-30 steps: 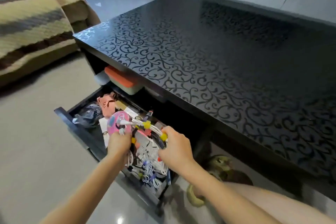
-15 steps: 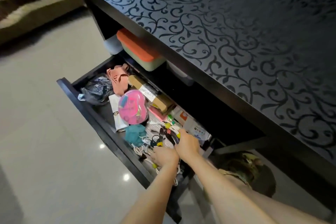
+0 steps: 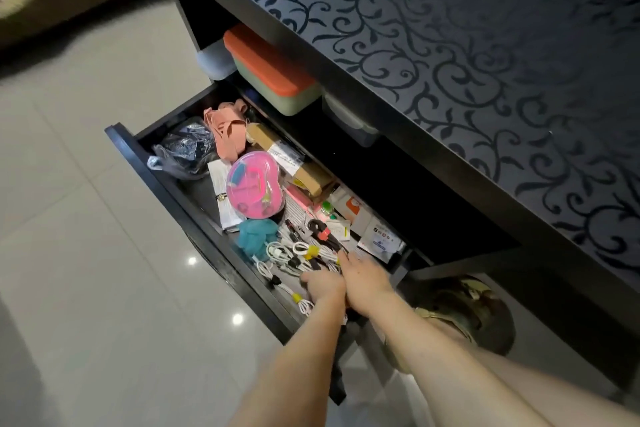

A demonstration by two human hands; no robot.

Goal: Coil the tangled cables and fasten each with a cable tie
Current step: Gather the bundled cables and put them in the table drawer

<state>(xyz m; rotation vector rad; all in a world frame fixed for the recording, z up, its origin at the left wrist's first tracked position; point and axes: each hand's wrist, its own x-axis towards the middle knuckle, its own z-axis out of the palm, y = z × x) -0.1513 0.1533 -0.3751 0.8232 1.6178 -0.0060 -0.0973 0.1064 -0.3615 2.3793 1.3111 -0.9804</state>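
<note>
Several white cables (image 3: 287, 255), coiled and bound with yellow ties (image 3: 311, 251), lie at the near right end of the open black drawer (image 3: 166, 191). One more tied coil (image 3: 301, 302) sits by the drawer's front wall. My left hand (image 3: 323, 284) rests low on the coils with its fingers reaching left. Close beside it, my right hand (image 3: 365, 279) lies flat over the cables, fingertips toward the black and red tool (image 3: 320, 230). Neither hand lifts anything. Whatever lies under the palms is hidden.
The drawer also holds a pink heart-shaped case (image 3: 254, 185), a teal fluffy item (image 3: 258, 236), a brown box (image 3: 294, 163), a plastic bag (image 3: 187, 149) and small packets. An orange-lidded container (image 3: 266, 62) sits on the shelf under the patterned black tabletop (image 3: 450, 45). Tiled floor (image 3: 86, 253) lies left.
The bundle of tied cables that both hands held above the drawer has gone down into its right end. My hands came together low on it, and the view tilted down and closer.
</note>
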